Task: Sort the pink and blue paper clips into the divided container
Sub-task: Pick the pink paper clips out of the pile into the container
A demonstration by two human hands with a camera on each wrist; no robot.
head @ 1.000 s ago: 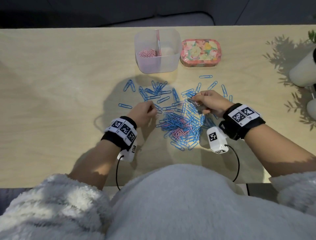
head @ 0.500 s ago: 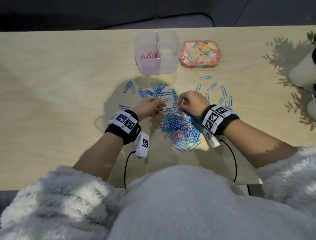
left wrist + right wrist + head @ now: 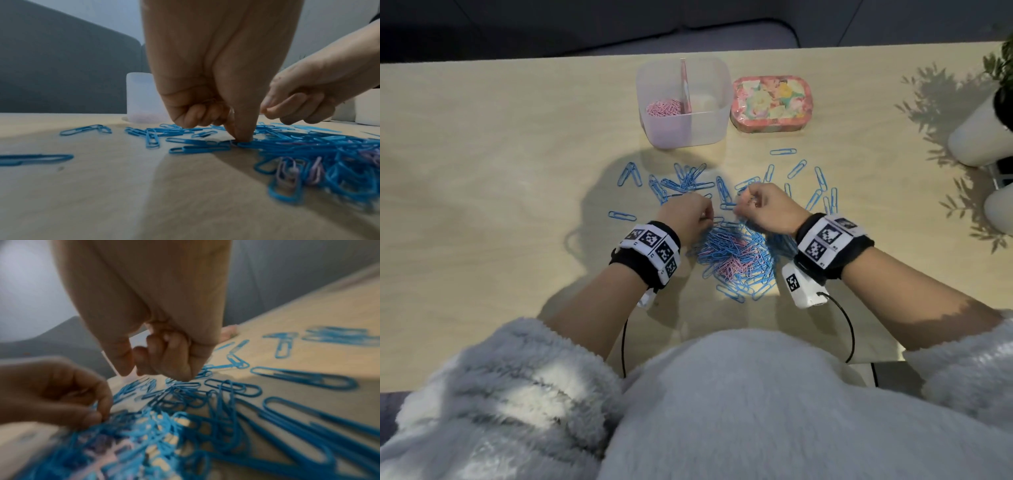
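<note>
Blue-and-pink wire paper clip heap (image 3: 736,255) on pale wooden bench (image 3: 517,192); left hand (image 3: 686,219) fingertip pressing a clip, right hand (image 3: 768,207) curled, contents unclear. Tease pinks out singly for translucent divided container (image 3: 685,102).

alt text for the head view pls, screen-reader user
Seen from above, a person's left hand and right hand pick with curled fingers at a pile of blue and pink paper clips on a wooden table. Beyond stand a divided container with pink clips in its left compartment and a floral tin.
</note>
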